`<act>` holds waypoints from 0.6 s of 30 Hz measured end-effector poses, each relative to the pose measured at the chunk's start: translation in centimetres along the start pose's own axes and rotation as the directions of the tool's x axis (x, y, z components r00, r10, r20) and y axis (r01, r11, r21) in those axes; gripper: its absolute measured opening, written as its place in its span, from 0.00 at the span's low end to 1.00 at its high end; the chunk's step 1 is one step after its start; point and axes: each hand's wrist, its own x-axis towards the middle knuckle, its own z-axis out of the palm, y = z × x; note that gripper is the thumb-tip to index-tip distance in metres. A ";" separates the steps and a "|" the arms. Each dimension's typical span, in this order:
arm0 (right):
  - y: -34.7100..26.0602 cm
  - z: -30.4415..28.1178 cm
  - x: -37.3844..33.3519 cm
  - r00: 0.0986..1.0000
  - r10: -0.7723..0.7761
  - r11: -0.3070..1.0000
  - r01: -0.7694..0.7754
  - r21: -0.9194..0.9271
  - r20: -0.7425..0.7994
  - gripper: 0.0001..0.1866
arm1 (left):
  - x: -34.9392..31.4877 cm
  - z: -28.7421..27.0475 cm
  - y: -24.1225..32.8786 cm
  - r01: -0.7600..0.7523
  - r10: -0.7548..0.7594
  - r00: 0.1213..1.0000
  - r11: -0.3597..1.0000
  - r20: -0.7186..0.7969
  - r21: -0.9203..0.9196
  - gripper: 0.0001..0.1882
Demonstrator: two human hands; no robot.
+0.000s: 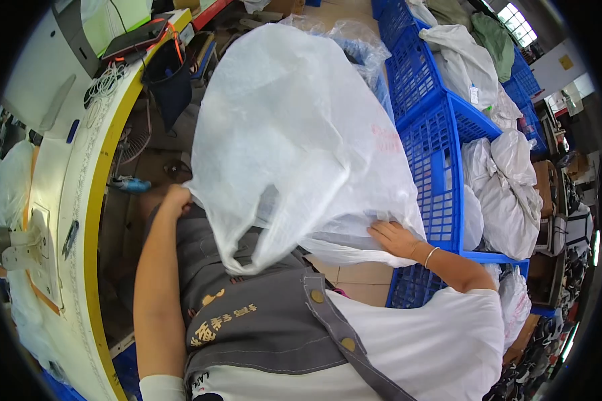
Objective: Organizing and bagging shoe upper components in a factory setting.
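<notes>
A large white plastic bag (274, 113) with handle loops spreads in front of my body, puffed up and hiding much of what lies behind it. My left hand (176, 200) is closed on the bag's left edge, close to my thigh. On the right, my right hand (396, 239) grips the bag near its mouth; its fingers lie over the plastic and the thumb is hidden. A light bracelet (432, 256) circles the right wrist. I wear a dark grey apron (261, 327) below the bag. Whatever the bag contains, if anything, cannot be made out.
A white worktable (80, 194) with a yellow edge runs along my left, with a tool (70, 239) and cables (106, 83) on it. Stacked blue plastic crates (429, 160) with stuffed white bags (505, 184) stand close on my right. Clear plastic wrapping (358, 40) lies beyond the bag.
</notes>
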 end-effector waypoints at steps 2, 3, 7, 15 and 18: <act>2.7 2.4 -1.0 0.998 -0.062 0.993 0.060 -0.100 -0.015 0.24 | -1.8 2.3 1.2 0.084 -0.018 0.989 0.887 0.148 -0.454 0.12; 3.4 3.1 -0.6 0.988 -0.151 0.970 0.144 -0.195 -0.018 0.23 | -1.4 2.0 0.1 0.071 -0.014 0.992 0.887 0.128 -0.456 0.12; 2.4 3.7 0.0 0.998 -0.037 0.999 0.034 -0.042 -0.050 0.22 | -1.0 1.7 -0.1 0.209 0.135 0.931 0.565 0.339 -0.798 0.18; 3.5 -7.1 3.0 0.852 0.091 0.021 -0.519 0.855 0.515 0.20 | -1.4 2.7 -2.0 -0.109 0.372 0.864 0.796 0.338 -0.596 0.46; 10.3 -4.9 -2.0 0.957 0.141 -0.390 -0.182 0.902 0.254 0.28 | -0.7 2.5 -2.3 -0.214 0.483 0.823 0.751 0.300 -0.624 0.47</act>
